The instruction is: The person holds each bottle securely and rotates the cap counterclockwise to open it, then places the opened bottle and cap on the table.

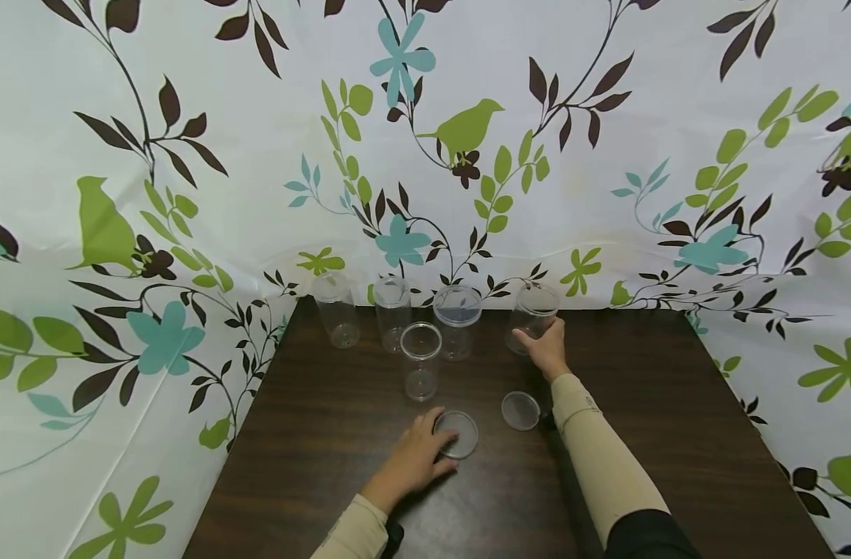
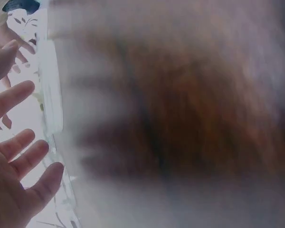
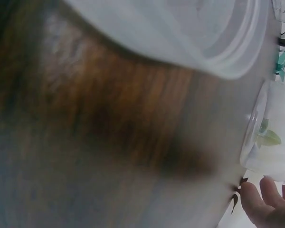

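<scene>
My right hand (image 1: 547, 348) grips a clear plastic jar (image 1: 533, 304) at the back right of the dark table; thumb and fingers lie on either side of its lower part. In the right wrist view the fingertips (image 3: 252, 202) meet the wall of that jar (image 3: 280, 128). Nearer the front, my left hand (image 1: 413, 456) is spread over the left edge of a round clear lid (image 1: 460, 439), fingers apart. A second clear lid (image 1: 520, 411) lies flat to its right, beneath the right forearm's left side.
Several more clear jars stand left of the right hand: a front one (image 1: 422, 380), a wider-topped one (image 1: 457, 338), and two behind at the left (image 1: 394, 318). A patterned cloth (image 1: 572, 171) hangs behind the dark wooden table (image 1: 293, 450).
</scene>
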Demonstrator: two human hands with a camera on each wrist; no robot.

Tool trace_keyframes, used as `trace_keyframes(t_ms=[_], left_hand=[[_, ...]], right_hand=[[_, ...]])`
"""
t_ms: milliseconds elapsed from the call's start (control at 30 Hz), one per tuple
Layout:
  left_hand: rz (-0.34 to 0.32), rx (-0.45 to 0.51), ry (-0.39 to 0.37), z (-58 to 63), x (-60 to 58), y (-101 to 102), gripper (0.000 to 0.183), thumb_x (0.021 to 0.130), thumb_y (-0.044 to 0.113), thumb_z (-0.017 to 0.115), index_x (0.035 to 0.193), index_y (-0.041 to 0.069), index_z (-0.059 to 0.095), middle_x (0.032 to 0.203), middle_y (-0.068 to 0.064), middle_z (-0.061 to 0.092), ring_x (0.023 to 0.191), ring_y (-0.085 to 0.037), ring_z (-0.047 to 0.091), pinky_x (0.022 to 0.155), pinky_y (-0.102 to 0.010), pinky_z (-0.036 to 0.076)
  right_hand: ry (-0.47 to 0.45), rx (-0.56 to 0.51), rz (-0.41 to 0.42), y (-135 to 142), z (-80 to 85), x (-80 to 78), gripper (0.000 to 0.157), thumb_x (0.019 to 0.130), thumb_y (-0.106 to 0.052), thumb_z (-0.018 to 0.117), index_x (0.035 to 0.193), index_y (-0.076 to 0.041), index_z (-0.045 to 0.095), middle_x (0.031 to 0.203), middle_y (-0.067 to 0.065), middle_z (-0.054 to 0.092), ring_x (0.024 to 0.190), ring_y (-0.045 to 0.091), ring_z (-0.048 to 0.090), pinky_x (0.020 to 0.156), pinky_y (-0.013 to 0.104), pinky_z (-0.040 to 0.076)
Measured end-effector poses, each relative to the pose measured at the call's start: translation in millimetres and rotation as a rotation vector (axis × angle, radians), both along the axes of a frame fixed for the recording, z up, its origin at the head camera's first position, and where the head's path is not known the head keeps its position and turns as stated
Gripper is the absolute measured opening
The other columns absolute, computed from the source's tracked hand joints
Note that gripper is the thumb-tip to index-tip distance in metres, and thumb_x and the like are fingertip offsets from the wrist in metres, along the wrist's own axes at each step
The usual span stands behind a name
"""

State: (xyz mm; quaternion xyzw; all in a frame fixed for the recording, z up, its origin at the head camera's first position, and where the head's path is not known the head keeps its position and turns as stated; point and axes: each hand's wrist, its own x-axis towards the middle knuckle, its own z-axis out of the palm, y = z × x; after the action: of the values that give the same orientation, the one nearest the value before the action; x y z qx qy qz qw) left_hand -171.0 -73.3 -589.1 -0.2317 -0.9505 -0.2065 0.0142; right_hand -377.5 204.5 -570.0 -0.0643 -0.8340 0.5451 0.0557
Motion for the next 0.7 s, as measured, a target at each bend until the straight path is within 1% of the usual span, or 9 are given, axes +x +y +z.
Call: trace_keyframes(t_ms=[133,267,367,467,533,700], left_hand=[[0.033,0.056,-0.043,2.1,-1.0,-9.4,0.046,0.089,0.037,0.079,0.129,0.018,0.068,0.151,-0.016,0.044,0.13,-0.034,0.047,0.092,-0.054,0.049],[0.062,0.079,-0.047,4.3,-0.6,-22.3,0.046,0.09,0.035,0.078,0.13,0.014,0.067,0.148,-0.016,0.047,0.127,-0.035,0.05,0.086,-0.055,0.05],[0.082,0.087,-0.046,5.4,-0.2,-31.6,0.047,0.09,0.034,0.078,0.131,0.013,0.066,0.144,-0.017,0.051,0.124,-0.037,0.053,0.085,-0.057,0.05],[0.099,0.101,-0.074,6.6,0.2,-38.5,0.048,0.092,0.034,0.076,0.132,0.012,0.064,0.143,-0.017,0.052,0.125,-0.038,0.053,0.087,-0.058,0.05],[0.103,0.111,-0.091,7.7,0.7,-41.8,0.047,0.093,0.034,0.075,0.133,0.012,0.064,0.143,-0.017,0.052,0.126,-0.038,0.053,0.088,-0.059,0.049],[0.113,0.135,-0.113,12.3,0.7,-48.4,0.047,0.094,0.031,0.074,0.134,0.011,0.063,0.143,-0.017,0.051,0.126,-0.04,0.053,0.09,-0.062,0.049]], right_hand=[[-0.001,-0.001,0.011,0.0,1.3,1.3,0.082,0.09,-0.025,0.08,0.141,0.008,0.024,0.143,0.029,0.03,0.133,0.042,0.034,0.112,0.051,0.029],[-0.036,0.025,0.029,0.7,0.4,1.7,0.086,0.091,-0.027,0.078,0.146,0.006,0.02,0.146,0.028,0.026,0.137,0.042,0.031,0.115,0.052,0.027],[-0.07,0.065,0.045,0.9,-0.4,1.1,0.091,0.093,-0.03,0.076,0.151,0.006,0.015,0.151,0.03,0.022,0.141,0.043,0.027,0.117,0.052,0.024],[-0.099,0.104,0.061,1.1,-1.0,1.0,0.093,0.094,-0.031,0.073,0.152,0.009,0.012,0.153,0.034,0.019,0.144,0.046,0.024,0.119,0.053,0.022],[-0.115,0.126,0.07,1.3,-1.8,1.5,0.093,0.095,-0.032,0.073,0.151,0.011,0.013,0.153,0.036,0.019,0.144,0.047,0.023,0.119,0.053,0.022],[-0.15,0.138,0.085,1.3,-2.4,4.2,0.09,0.097,-0.033,0.069,0.152,0.012,0.013,0.153,0.038,0.018,0.143,0.049,0.022,0.118,0.055,0.022]])
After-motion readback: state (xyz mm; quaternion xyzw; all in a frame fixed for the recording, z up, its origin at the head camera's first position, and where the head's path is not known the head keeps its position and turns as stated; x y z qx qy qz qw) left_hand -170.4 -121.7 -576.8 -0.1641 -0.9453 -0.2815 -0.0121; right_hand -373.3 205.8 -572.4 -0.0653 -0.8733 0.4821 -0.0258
